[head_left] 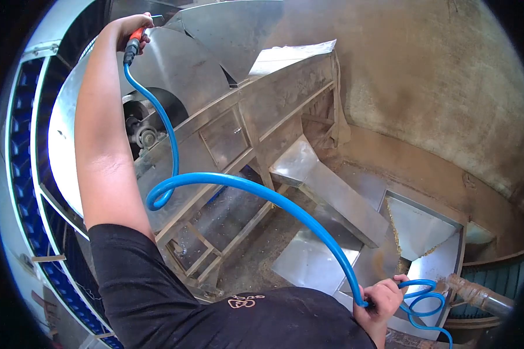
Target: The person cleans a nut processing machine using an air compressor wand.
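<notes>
At the upper left my left hand [135, 34] is closed around an orange and black air gun [135, 42], its thin nozzle pointing right. A blue coiled hose [253, 187] runs down from the gun, loops once and crosses in front of my body. Low on the right my right hand [380, 303] is wrapped round the hose, with more coils hanging beyond it. Behind my left hand stands a large curved sheet-metal housing [177, 64]. Beside my left forearm is a dark round opening with a metal hub [148, 137].
A dusty metal frame machine [285, 87] slants across the middle, with a metal chute [332, 192] sloping down right. A metal hopper [419, 227] sits at the lower right, near a dusty pipe [480, 294]. Blue slatted racking [32, 174] lines the left; a stained wall [436, 87] stands behind.
</notes>
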Tool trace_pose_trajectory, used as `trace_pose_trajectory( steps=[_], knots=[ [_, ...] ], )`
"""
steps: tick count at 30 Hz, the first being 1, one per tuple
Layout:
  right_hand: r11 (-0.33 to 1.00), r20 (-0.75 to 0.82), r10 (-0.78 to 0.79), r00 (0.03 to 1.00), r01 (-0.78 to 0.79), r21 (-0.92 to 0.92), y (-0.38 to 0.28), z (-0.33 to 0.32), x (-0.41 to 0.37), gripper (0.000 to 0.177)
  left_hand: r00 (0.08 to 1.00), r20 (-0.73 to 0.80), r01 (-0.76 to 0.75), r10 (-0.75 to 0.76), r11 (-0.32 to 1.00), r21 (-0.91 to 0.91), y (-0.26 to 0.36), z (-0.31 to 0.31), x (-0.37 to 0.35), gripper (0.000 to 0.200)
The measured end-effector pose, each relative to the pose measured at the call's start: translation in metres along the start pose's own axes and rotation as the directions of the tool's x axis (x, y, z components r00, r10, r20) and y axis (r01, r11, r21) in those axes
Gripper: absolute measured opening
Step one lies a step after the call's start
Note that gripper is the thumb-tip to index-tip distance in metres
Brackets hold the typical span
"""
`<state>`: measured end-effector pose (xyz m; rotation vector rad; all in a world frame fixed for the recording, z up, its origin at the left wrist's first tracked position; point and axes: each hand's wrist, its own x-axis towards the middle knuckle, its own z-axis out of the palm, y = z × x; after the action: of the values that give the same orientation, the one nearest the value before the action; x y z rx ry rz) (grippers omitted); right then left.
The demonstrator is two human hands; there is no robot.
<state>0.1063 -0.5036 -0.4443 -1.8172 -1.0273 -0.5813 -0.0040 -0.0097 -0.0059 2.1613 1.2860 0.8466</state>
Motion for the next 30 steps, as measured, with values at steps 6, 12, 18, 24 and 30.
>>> trace_pose_trajectory(
  steps=[6, 12, 18, 24, 30],
  knots=[
    [1.000, -0.033, -0.022, 0.999, 0.021, -0.014, -0.004, 0.005, 0.005, 0.020, 0.998, -0.061, -0.019, 0.024, 0.997, 0.075, -0.001, -0.012, -0.006, 0.027],
    [0.995, -0.004, -0.097, 0.995, 0.097, 0.011, -0.005, 0.008, 0.010, 0.020, 0.911, -0.396, -0.060, 0.116, 0.987, 0.151, -0.018, -0.060, 0.056, 0.036],
    [0.993, 0.080, -0.119, 0.990, 0.117, 0.036, -0.005, 0.009, 0.015, 0.022, 0.817, -0.539, -0.040, 0.207, 0.952, 0.305, -0.049, -0.070, 0.059, 0.043],
    [0.982, 0.152, -0.168, 0.974, 0.151, 0.116, -0.007, 0.018, 0.021, 0.021, 0.781, -0.604, -0.004, 0.157, 0.969, 0.247, -0.078, -0.074, 0.045, 0.038],
    [0.943, 0.249, -0.232, 0.940, 0.155, 0.294, -0.006, 0.020, 0.034, 0.023, 0.740, -0.659, 0.116, 0.137, 0.938, 0.325, -0.101, -0.087, 0.037, 0.037]
  ],
)
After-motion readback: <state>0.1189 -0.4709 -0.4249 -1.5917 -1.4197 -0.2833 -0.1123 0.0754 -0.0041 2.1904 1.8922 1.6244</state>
